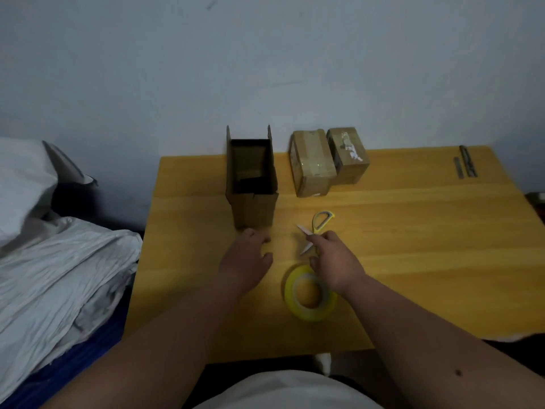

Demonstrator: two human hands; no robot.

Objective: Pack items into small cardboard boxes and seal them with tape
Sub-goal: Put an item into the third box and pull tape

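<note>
An open cardboard box stands upright on the yellow wooden table, its flaps raised and a dark item inside. My left hand lies just in front of the box, fingers loosely curled and holding nothing. My right hand hovers over the yellow-handled scissors, whose blades are spread open, and its fingertips touch them. A roll of yellow tape lies flat under my right wrist.
Two taped cardboard boxes stand side by side at the back by the wall. Two thin metal strips lie at the table's far right corner. A bed with rumpled grey sheets runs along the table's left side.
</note>
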